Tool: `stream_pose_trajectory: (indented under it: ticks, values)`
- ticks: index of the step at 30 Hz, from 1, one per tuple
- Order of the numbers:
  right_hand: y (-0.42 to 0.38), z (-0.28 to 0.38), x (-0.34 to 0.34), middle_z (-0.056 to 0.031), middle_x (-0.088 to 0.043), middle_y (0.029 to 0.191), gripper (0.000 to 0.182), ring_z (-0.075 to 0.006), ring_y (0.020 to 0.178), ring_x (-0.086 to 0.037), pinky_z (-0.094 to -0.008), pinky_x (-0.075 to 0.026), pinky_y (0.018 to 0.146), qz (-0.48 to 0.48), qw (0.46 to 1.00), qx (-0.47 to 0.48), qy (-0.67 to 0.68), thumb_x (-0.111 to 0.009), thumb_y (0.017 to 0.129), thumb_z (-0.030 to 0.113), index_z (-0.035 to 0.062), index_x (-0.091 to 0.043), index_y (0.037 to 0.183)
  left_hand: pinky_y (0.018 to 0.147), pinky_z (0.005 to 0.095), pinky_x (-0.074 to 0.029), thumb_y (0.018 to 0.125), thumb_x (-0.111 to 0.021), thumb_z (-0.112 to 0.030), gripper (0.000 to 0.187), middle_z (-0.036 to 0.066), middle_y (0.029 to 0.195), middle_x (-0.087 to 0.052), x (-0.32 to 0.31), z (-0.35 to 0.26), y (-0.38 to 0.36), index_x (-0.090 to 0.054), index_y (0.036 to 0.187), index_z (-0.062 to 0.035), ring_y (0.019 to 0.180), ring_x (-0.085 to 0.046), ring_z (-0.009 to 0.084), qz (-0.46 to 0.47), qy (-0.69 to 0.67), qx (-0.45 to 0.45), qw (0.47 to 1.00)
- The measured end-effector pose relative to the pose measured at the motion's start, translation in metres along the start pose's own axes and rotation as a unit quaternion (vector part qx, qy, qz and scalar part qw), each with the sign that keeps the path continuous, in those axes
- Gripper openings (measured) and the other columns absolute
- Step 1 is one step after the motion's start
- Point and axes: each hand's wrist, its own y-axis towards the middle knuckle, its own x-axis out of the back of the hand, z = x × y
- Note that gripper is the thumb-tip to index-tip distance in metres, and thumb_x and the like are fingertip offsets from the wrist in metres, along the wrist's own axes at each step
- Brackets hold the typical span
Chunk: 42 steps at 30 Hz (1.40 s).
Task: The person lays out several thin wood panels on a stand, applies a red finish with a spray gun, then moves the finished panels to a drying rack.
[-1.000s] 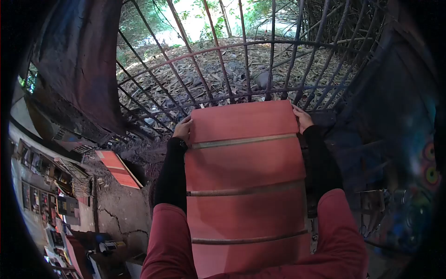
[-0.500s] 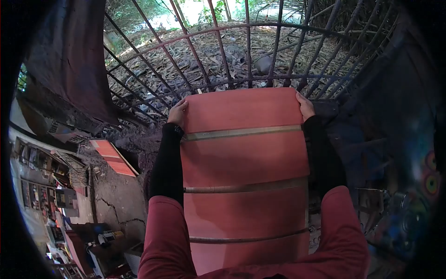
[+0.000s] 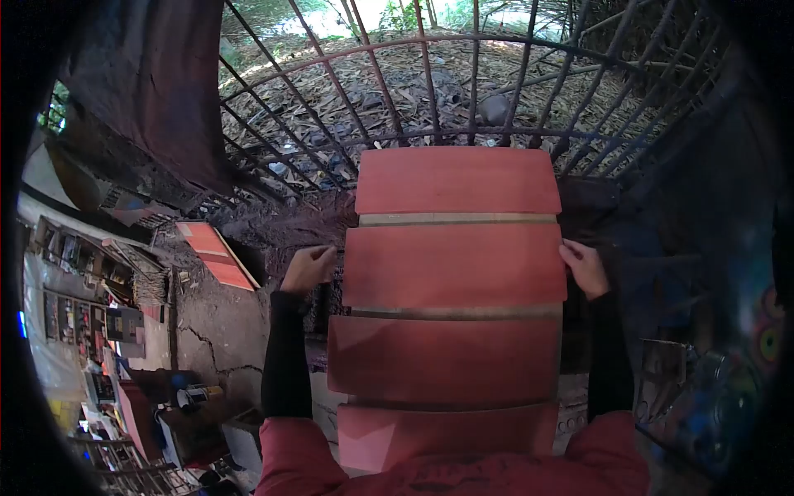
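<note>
A red slatted panel point(image 3: 453, 298) stood upright in front of the person, made of four wide red boards with thin pale strips between them. Its top board reached up against a fence of dark metal bars point(image 3: 397, 91).

The right hand point(image 3: 585, 269) was at the panel's right edge beside the second board, its fingers curled round that edge and touching it. The left hand point(image 3: 308, 269) hung just left of the panel at about the same height, fingers loosely bent with the thumb pointing towards the boards. A narrow dark gap showed between those fingers and the wood, so whether it had hold of anything could not be told. Both arms wore black sleeves.

Well off to the left of the left fingers, a smaller red board point(image 3: 217, 255) lay on the dirt. Beyond the bars, dry leaves covered the ground.
</note>
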Motion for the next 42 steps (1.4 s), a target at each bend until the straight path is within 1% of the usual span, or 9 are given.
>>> stream_pose_trajectory:
  ticks: [4, 6, 25, 27, 29, 30, 33, 37, 42]
  values:
    - [-0.026, -0.004, -0.013, -0.0230, -0.063, 0.098, 0.044, -0.0282, 0.092, -0.063, -0.0327, -0.047, 0.079, -0.053, 0.998, 0.040, -0.003, -0.066, 0.080, 0.030, -0.0049, -0.061, 0.106, 0.060, 0.0235, -0.046, 0.090, -0.056, -0.022, 0.031, 0.003, 0.080, -0.062, -0.028, 0.003, -0.032, -0.062, 0.105, 0.0052, 0.068, -0.057, 0.0092, 0.027, -0.054, -0.002, 0.998]
    - [-0.031, 0.000, -0.012, -0.0224, -0.064, 0.097, 0.042, -0.0286, 0.091, -0.064, -0.0329, -0.047, 0.078, -0.086, 0.993, 0.051, -0.063, -0.066, 0.079, 0.029, -0.0045, -0.062, 0.105, 0.062, 0.0257, -0.047, 0.088, -0.057, -0.019, 0.030, 0.006, 0.082, -0.065, -0.034, 0.011, -0.024, -0.062, 0.103, 0.0062, 0.070, -0.060, 0.0107, -0.009, 0.063, -0.115, 0.991]
    - [-0.032, -0.003, -0.010, -0.0211, -0.065, 0.094, 0.035, -0.0318, 0.085, -0.064, -0.0350, -0.048, 0.074, -0.109, 0.987, 0.079, -0.082, -0.066, 0.078, 0.027, -0.0026, -0.065, 0.098, 0.061, 0.0262, -0.047, 0.085, -0.061, -0.016, 0.027, 0.007, 0.082, -0.066, -0.041, 0.015, -0.017, -0.064, 0.098, 0.0078, 0.069, -0.059, 0.0099, -0.015, 0.017, -0.141, 0.990]
    - [-0.039, -0.017, -0.011, -0.0185, -0.066, 0.093, 0.038, -0.0273, 0.081, -0.065, -0.0333, -0.050, 0.070, -0.131, 0.979, 0.113, -0.111, -0.065, 0.081, 0.027, -0.0035, -0.063, 0.105, 0.059, 0.0253, -0.047, 0.086, -0.061, -0.019, 0.030, 0.007, 0.082, -0.065, -0.036, 0.028, -0.019, -0.063, 0.100, 0.0067, 0.068, -0.059, 0.0088, -0.017, 0.009, -0.158, 0.987]
    - [-0.073, 0.005, -0.005, -0.0128, -0.066, 0.089, 0.044, -0.0188, 0.075, -0.063, -0.0293, -0.050, 0.062, -0.118, 0.990, -0.024, 0.072, -0.063, 0.084, 0.027, -0.0050, -0.058, 0.113, 0.057, 0.0235, -0.045, 0.087, -0.060, -0.023, 0.034, 0.007, 0.082, -0.065, -0.023, 0.028, -0.047, -0.062, 0.105, 0.0060, 0.069, -0.058, 0.0077, -0.019, -0.046, -0.080, 0.996]
    - [-0.093, 0.008, 0.002, -0.0080, -0.063, 0.086, 0.048, -0.0126, 0.071, -0.060, -0.0254, -0.049, 0.057, -0.099, 0.993, -0.041, 0.054, -0.062, 0.085, 0.029, -0.0069, -0.054, 0.117, 0.056, 0.0232, -0.045, 0.088, -0.059, -0.024, 0.035, 0.007, 0.081, -0.064, -0.015, 0.035, -0.065, -0.062, 0.106, 0.0055, 0.069, -0.058, 0.0074, -0.037, 0.006, -0.063, 0.997]
    - [-0.152, 0.016, 0.002, -0.0092, -0.064, 0.076, 0.035, -0.0117, 0.068, -0.060, -0.0265, -0.047, 0.056, -0.009, 0.996, -0.088, -0.014, -0.061, 0.086, 0.029, -0.0016, -0.064, 0.103, 0.053, 0.0236, -0.043, 0.089, -0.056, -0.024, 0.033, 0.006, 0.077, -0.063, -0.012, 0.062, -0.130, -0.062, 0.104, 0.0049, 0.066, -0.057, 0.0070, -0.026, 0.084, -0.029, 0.996]
    - [-0.184, 0.011, -0.020, -0.0189, -0.066, 0.086, 0.038, -0.0322, 0.082, -0.063, -0.0383, -0.049, 0.072, -0.064, 0.985, 0.036, -0.157, -0.067, 0.077, 0.031, -0.0011, -0.066, 0.098, 0.051, 0.0241, -0.043, 0.088, -0.056, -0.023, 0.031, 0.005, 0.072, -0.063, -0.030, 0.090, -0.150, -0.063, 0.101, 0.0045, 0.060, -0.056, 0.0071, -0.033, 0.128, -0.125, 0.983]
    - [-0.188, 0.005, -0.016, -0.0194, -0.066, 0.092, 0.038, -0.0311, 0.086, -0.064, -0.0375, -0.049, 0.076, -0.116, 0.973, 0.066, -0.187, -0.069, 0.074, 0.028, -0.0005, -0.066, 0.099, 0.049, 0.0257, -0.043, 0.088, -0.055, -0.021, 0.026, 0.005, 0.063, -0.061, -0.054, 0.066, -0.169, -0.062, 0.085, 0.0033, 0.054, -0.055, 0.0091, 0.004, 0.069, -0.091, 0.993]
